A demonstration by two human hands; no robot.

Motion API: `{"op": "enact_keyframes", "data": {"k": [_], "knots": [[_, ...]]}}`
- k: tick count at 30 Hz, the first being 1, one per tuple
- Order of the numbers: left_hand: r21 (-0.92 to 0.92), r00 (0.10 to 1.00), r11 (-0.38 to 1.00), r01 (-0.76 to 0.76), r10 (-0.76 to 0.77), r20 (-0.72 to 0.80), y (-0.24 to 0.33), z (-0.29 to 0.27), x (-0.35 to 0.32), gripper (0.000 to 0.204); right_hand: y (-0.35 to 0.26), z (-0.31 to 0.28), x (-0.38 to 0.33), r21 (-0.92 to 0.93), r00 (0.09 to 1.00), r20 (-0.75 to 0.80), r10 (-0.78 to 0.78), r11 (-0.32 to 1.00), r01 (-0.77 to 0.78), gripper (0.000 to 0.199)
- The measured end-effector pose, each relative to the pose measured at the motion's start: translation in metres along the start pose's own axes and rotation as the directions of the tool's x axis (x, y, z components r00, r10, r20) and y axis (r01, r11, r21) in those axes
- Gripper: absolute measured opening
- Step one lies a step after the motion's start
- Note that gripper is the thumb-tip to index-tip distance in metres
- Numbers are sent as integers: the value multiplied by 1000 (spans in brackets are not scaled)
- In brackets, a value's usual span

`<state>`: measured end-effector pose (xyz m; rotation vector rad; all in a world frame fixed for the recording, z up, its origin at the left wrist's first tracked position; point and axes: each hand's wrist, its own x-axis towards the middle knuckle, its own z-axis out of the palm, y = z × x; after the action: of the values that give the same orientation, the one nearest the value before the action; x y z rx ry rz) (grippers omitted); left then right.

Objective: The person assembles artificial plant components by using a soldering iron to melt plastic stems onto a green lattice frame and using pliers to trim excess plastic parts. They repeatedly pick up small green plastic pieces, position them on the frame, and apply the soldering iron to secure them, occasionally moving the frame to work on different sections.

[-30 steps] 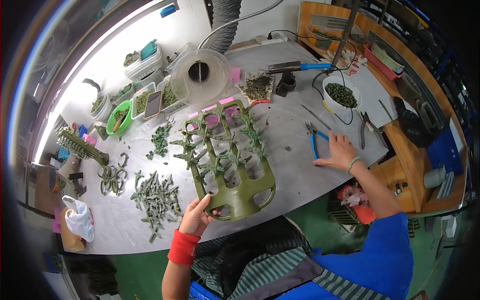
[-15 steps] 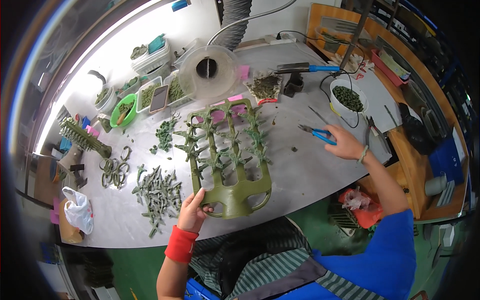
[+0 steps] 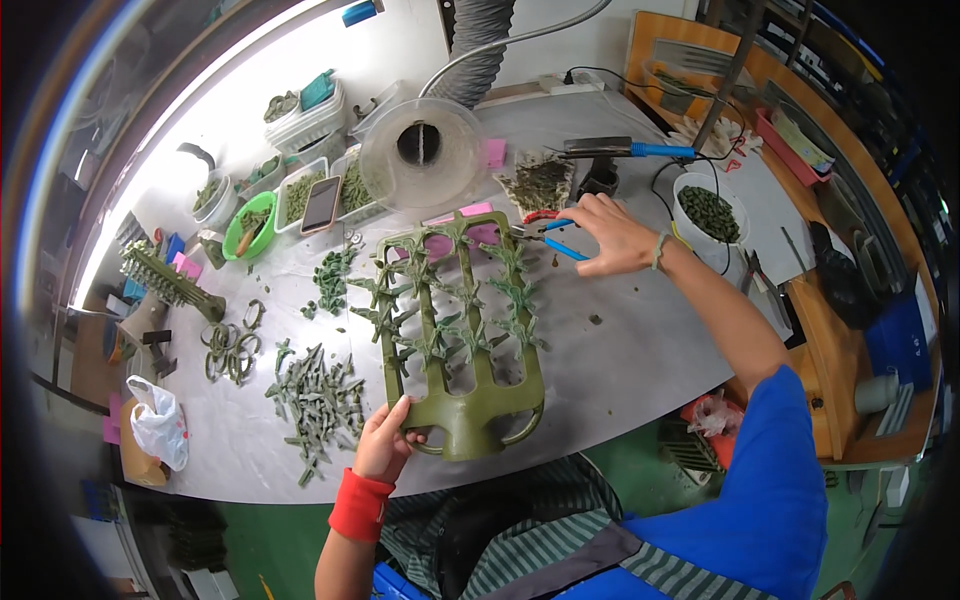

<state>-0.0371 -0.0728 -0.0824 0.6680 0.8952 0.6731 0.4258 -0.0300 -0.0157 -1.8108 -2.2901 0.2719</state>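
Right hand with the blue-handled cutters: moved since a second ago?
Yes. The right hand left the bare table and carried the blue-handled cutters up-left to the olive-green plastic moulded frame's far end.

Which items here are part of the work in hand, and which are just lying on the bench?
In use:
left hand gripping the olive green plastic frame
right hand holding blue-handled cutters at the frame's top

Lying about:
pile of green cut parts
phone
clear spool
white tub of green pieces
soldering iron
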Motion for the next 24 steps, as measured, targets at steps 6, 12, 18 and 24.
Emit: {"op": "enact_keyframes", "data": {"k": [6,12,18,24], "knots": [[34,1000,999,9,-9,-5,3,2,-1,24,4,-1,14,-31,994,23,-104,994,105,85],[49,999,999,22,-21,-28,6,5,0,26,4,-8,28,-7,985,75,-152,988,153,85],[55,999,998,42,-42,-1,9,5,-1,26,3,-14,35,-4,968,154,-198,980,201,80],[81,1000,996,26,-26,-2,7,3,0,28,6,-14,32,34,954,268,-134,991,129,70]]}}
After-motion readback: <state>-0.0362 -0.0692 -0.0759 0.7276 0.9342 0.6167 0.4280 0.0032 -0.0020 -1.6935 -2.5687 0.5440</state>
